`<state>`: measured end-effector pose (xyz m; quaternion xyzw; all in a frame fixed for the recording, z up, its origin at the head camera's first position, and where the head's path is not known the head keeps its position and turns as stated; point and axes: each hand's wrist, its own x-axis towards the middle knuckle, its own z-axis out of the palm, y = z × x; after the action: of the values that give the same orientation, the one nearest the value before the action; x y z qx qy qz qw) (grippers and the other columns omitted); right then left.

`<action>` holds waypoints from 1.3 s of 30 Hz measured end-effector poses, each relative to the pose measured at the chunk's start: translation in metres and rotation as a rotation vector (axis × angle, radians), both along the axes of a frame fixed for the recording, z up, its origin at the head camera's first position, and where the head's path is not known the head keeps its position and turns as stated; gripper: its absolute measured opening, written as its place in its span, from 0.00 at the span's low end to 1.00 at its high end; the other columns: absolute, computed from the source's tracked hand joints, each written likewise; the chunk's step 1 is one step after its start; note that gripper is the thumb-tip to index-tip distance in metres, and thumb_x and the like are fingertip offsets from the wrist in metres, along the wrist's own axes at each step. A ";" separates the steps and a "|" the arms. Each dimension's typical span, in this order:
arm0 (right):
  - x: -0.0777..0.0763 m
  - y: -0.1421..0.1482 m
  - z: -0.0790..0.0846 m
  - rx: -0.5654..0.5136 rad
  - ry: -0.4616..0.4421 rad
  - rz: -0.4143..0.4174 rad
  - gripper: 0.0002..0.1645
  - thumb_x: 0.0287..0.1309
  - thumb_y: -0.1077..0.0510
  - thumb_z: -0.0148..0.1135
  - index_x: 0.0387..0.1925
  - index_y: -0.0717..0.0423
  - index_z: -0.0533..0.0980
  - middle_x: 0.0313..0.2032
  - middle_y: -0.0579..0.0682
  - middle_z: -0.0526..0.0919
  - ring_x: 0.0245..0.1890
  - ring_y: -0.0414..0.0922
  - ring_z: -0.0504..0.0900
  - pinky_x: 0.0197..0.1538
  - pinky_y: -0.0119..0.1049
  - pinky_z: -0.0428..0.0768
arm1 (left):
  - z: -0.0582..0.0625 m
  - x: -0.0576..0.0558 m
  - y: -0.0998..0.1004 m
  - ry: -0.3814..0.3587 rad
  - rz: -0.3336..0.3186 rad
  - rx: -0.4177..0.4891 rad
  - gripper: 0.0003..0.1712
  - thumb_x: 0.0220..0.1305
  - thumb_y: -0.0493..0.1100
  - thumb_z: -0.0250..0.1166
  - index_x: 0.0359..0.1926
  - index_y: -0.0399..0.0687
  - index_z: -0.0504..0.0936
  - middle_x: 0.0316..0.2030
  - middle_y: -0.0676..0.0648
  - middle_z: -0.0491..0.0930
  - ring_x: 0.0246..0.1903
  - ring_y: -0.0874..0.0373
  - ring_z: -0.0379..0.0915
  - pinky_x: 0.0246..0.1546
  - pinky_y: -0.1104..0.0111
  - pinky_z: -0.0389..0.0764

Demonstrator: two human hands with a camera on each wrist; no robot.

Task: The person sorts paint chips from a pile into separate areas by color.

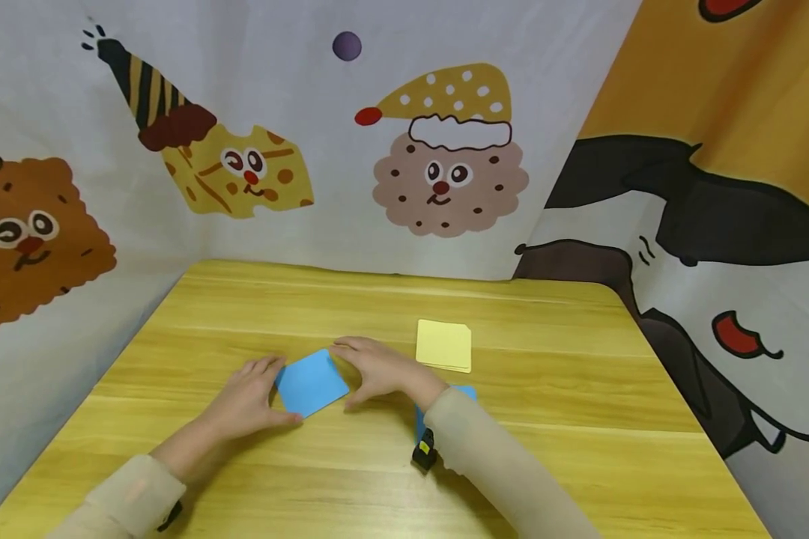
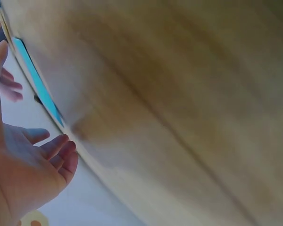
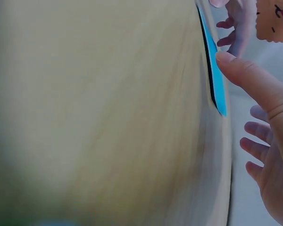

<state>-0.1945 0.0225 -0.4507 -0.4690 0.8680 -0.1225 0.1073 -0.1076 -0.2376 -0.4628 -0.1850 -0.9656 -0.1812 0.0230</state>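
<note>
A square of blue paper (image 1: 312, 382) lies turned at an angle on the wooden table, between the two hands. At its left side is my left hand (image 1: 246, 400), fingertips right at the left corner and thumb by the near corner. My right hand (image 1: 377, 367) reaches in from the other side, its fingers near the far corner and its thumb close to the right corner. In the right wrist view the thumb (image 3: 240, 70) overlaps the blue paper (image 3: 218, 80), the other fingers spread apart. The left wrist view has the left hand's fingers (image 2: 61, 150) loosely bent beside the blue paper's edge (image 2: 40, 87).
Yellow paper squares (image 1: 443, 344) lie stacked beyond the right forearm. More blue paper (image 1: 468, 391) shows partly from under that forearm and sleeve. Each wrist wears a dark strap. Behind the wooden table (image 1: 546, 359) hangs a cartoon-printed cloth (image 1: 276, 239).
</note>
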 end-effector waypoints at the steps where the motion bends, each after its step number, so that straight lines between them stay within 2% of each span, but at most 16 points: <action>1: -0.001 -0.002 0.000 0.002 -0.006 0.000 0.65 0.41 0.33 0.73 0.74 0.53 0.53 0.72 0.53 0.54 0.71 0.48 0.52 0.68 0.42 0.54 | -0.001 -0.001 0.000 0.000 0.001 -0.004 0.65 0.40 0.73 0.70 0.64 0.25 0.63 0.59 0.29 0.67 0.56 0.34 0.63 0.50 0.39 0.66; 10: -0.012 -0.015 -0.004 0.062 -0.048 0.004 0.65 0.42 0.33 0.73 0.74 0.53 0.51 0.72 0.53 0.52 0.71 0.48 0.50 0.69 0.41 0.52 | -0.006 -0.006 0.001 0.014 -0.011 -0.032 0.65 0.40 0.73 0.70 0.64 0.26 0.65 0.57 0.31 0.69 0.55 0.35 0.64 0.49 0.41 0.68; 16: -0.013 -0.019 -0.005 0.106 -0.092 -0.028 0.65 0.43 0.33 0.71 0.75 0.50 0.49 0.74 0.49 0.49 0.72 0.46 0.47 0.69 0.40 0.52 | -0.008 -0.007 0.001 0.014 -0.015 -0.039 0.63 0.40 0.71 0.72 0.64 0.28 0.65 0.58 0.32 0.69 0.56 0.36 0.64 0.50 0.41 0.68; 26: -0.012 -0.020 -0.010 0.146 -0.069 -0.026 0.62 0.45 0.30 0.68 0.75 0.46 0.50 0.73 0.45 0.51 0.72 0.46 0.48 0.69 0.41 0.51 | -0.006 -0.005 0.004 0.005 -0.059 -0.013 0.56 0.41 0.62 0.76 0.62 0.28 0.68 0.56 0.33 0.70 0.54 0.39 0.66 0.50 0.45 0.70; 31: -0.009 -0.020 -0.011 0.127 -0.052 -0.012 0.60 0.46 0.29 0.67 0.74 0.47 0.53 0.72 0.46 0.54 0.71 0.45 0.50 0.68 0.40 0.53 | -0.008 -0.005 0.004 0.022 -0.091 -0.016 0.56 0.41 0.63 0.75 0.61 0.28 0.70 0.55 0.35 0.71 0.54 0.41 0.66 0.50 0.46 0.71; 39: -0.006 -0.019 -0.014 0.064 -0.028 -0.003 0.58 0.45 0.30 0.68 0.73 0.49 0.58 0.68 0.45 0.60 0.67 0.43 0.58 0.66 0.36 0.59 | -0.010 -0.005 0.006 0.044 -0.125 -0.019 0.58 0.41 0.69 0.73 0.61 0.28 0.70 0.55 0.37 0.70 0.54 0.42 0.66 0.50 0.47 0.71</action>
<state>-0.2007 0.0039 -0.4643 -0.4625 0.8706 -0.1011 0.1343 -0.1123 -0.2320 -0.4728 -0.2492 -0.9531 -0.1689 0.0311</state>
